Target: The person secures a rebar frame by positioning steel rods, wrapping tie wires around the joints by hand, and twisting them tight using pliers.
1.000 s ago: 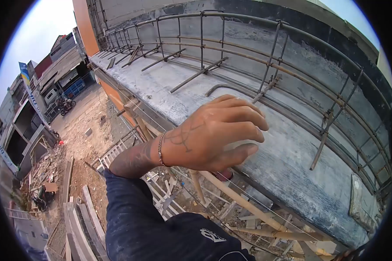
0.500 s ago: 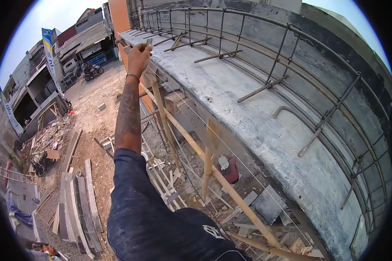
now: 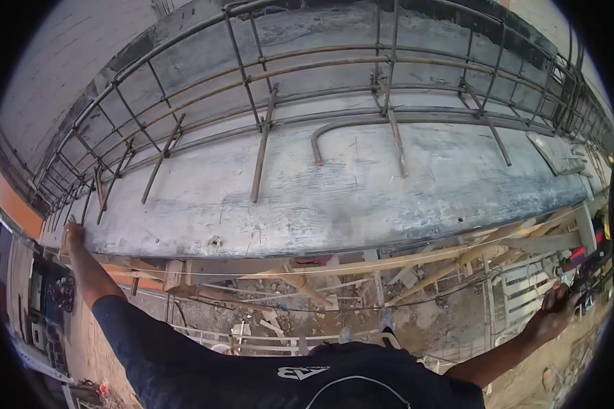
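My left hand (image 3: pixel 74 236) is at the far left end of the concrete ledge (image 3: pixel 286 228), by its front edge. Its fingers look closed, and what they hold, if anything, is too small to make out. My right hand (image 3: pixel 552 319) is stretched out low at the right, away from the ledge, with its fingers curled. Anything inside it is hidden. A rebar cage (image 3: pixel 334 65) runs along the back of the ledge, with short bars lying forward from it. One hooked bar (image 3: pixel 316 144) bends toward the front edge.
A thin line (image 3: pixel 348 269) runs along the ledge's front. Below are bamboo poles (image 3: pixel 303 283), pale slats (image 3: pixel 522 293) and rubble. A flat board (image 3: pixel 554 154) lies on the ledge's right end. A motorcycle (image 3: pixel 63 293) stands far below at left.
The view has swung right toward the ledge. My left hand went from above the ledge's middle to its far left end. My right hand has come into view.
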A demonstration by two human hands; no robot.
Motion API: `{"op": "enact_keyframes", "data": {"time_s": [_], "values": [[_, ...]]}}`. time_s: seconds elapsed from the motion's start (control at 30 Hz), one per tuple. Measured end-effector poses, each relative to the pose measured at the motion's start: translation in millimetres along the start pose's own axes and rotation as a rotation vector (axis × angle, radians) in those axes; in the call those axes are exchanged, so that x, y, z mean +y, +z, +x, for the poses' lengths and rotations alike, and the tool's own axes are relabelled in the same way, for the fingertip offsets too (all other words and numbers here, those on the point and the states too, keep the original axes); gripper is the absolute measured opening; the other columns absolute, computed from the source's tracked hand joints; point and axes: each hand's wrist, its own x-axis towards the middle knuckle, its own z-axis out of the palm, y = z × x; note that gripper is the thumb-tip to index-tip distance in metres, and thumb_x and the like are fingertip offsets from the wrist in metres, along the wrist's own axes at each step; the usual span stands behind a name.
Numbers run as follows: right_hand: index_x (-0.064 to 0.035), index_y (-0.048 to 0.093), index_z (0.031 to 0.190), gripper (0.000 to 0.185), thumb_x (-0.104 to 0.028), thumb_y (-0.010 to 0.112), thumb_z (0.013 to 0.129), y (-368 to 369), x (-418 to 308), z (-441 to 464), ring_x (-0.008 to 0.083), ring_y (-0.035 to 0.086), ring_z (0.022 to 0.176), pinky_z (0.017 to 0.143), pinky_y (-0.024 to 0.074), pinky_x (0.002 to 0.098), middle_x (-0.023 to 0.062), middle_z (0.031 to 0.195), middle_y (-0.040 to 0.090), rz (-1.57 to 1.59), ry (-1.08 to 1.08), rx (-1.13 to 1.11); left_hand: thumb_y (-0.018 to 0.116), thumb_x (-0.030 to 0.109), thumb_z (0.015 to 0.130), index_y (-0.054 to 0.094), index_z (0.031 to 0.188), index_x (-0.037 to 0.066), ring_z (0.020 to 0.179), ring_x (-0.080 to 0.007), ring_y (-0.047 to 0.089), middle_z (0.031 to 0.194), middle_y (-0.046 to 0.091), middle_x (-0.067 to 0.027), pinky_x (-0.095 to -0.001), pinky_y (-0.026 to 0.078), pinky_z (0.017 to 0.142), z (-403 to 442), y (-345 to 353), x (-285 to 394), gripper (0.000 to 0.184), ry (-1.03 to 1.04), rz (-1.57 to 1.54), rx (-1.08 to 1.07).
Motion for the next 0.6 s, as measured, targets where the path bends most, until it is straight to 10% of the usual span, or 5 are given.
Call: {"op": "enact_keyframes", "data": {"time_s": [0.1, 0.6], "values": [[-0.0019, 0.048, 0.115, 0.035, -0.031, 0.046, 0.096, 9, -18, -28, 0.0074, 0.034, 0.055, 0.047, 0.0263, 0.0204, 0.0011, 0.071, 0.042, 0.020, -0.107, 0.020, 0.056, 0.036, 0.080, 0.063, 0.100, 0.006, 0.066, -0.0228, 0.064, 0.086, 0.067, -0.0072, -0.0317, 0.043, 0.050, 67, 2, 161, 0.036, 0.291, -0.128, 0.005], [-0.0021, 0.052, 0.111, 0.036, -0.034, 0.048, 0.095, 8, -43, -56, 0.0063, 0.037, 0.053, 0.047, 0.0251, 0.0207, 0.0007, 0.072, 0.047, -0.049, -0.148, 0.084, 0.054, 0.035, 0.083, 0.061, 0.097, 0.008, 0.057, -0.0178, 0.056, 0.076, 0.060, -0.0032, -0.0291, 0.037, 0.046, 61, 5, 85, 0.031, 0.338, -0.606, 0.012]]}}
